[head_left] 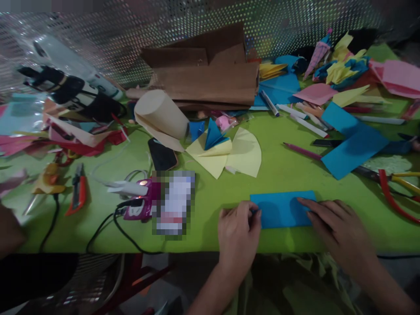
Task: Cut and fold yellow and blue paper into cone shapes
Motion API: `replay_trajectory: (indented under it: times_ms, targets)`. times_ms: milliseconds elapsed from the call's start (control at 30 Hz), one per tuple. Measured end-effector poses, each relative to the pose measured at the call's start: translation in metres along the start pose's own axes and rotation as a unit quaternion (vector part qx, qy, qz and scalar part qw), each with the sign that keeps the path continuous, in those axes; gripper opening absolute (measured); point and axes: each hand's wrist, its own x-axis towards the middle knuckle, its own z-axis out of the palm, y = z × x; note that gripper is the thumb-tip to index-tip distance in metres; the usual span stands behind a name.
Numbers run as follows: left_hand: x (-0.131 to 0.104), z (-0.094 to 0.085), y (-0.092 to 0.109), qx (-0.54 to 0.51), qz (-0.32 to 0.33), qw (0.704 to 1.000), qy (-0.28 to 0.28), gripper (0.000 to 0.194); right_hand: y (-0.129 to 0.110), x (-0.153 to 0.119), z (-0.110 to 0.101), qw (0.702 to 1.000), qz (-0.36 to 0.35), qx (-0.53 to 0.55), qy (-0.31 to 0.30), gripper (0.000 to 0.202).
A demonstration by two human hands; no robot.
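Note:
A folded strip of blue paper (pixel 282 210) lies flat near the front edge of the green table. At its left end, my left hand (pixel 238 229) pinches the paper between thumb and curled fingers. My right hand (pixel 337 223) rests over the right end with its fingers stretched out, the index fingertip on the paper's surface. To the upper right lie more blue paper strips (pixel 356 151), overlapping at an angle, beside a purple pencil (pixel 302 151). Beyond my hands, cut pale yellow paper pieces (pixel 246 153) sit with a small folded blue piece (pixel 215 135) on top.
Red-and-yellow-handled scissors (pixel 383 183) lie at right. Left of my hands are a blurred-out phone (pixel 175 203), a purple power strip (pixel 142 199) with cables, a dark phone (pixel 162 154), a cutter (pixel 78 190) and a glue gun (pixel 49 179). Brown cardboard (pixel 206 83) stands behind. Another person's arm (pixel 9 232) shows far left.

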Motion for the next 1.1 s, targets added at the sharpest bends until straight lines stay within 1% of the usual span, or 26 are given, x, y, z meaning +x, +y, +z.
replay_trajectory:
  times_ms: [467,533,600,700,767,800,867,900,967,1033,1100]
  targets:
    - [-0.002,0.003,0.000,0.022,0.001,1.000,0.003,0.008,-0.001,0.002,0.000,1.000,0.002,-0.012,0.004,0.039]
    - [-0.002,0.003,0.000,0.032,0.001,0.999,-0.012,0.008,-0.002,0.002,0.000,1.000,-0.001,-0.019,0.007,0.039]
    - [-0.003,0.002,0.000,0.051,0.010,0.998,-0.039,0.011,-0.002,0.002,0.001,1.000,-0.006,-0.028,0.008,0.039]
    - [-0.004,0.001,0.000,0.111,0.041,0.990,-0.071,0.025,-0.002,0.002,0.002,0.999,-0.013,-0.037,0.011,0.039]
    - [-0.004,0.001,0.001,0.165,0.071,0.981,-0.068,0.030,-0.002,0.002,0.002,0.999,-0.015,-0.045,0.015,0.039]
    - [-0.004,0.001,0.001,0.187,0.094,0.976,-0.063,0.030,-0.002,0.002,0.003,0.998,-0.015,-0.050,0.018,0.039]
    - [-0.002,0.001,0.001,0.204,0.161,0.963,-0.067,0.031,-0.002,0.002,0.003,0.998,-0.014,-0.060,0.023,0.038]
    - [0.000,0.000,0.002,0.202,0.199,0.955,-0.082,0.033,-0.002,0.002,0.004,0.998,-0.015,-0.065,0.024,0.038]
    - [0.004,-0.001,0.001,0.190,0.260,0.938,-0.130,0.038,-0.002,0.002,0.005,0.997,-0.017,-0.074,0.026,0.038]
    - [0.007,-0.002,-0.001,0.186,0.290,0.923,-0.172,0.042,-0.002,0.002,0.005,0.995,-0.017,-0.091,0.028,0.039]
    - [0.007,-0.003,-0.003,0.185,0.298,0.917,-0.191,0.045,-0.002,0.002,0.006,0.993,-0.016,-0.110,0.030,0.039]
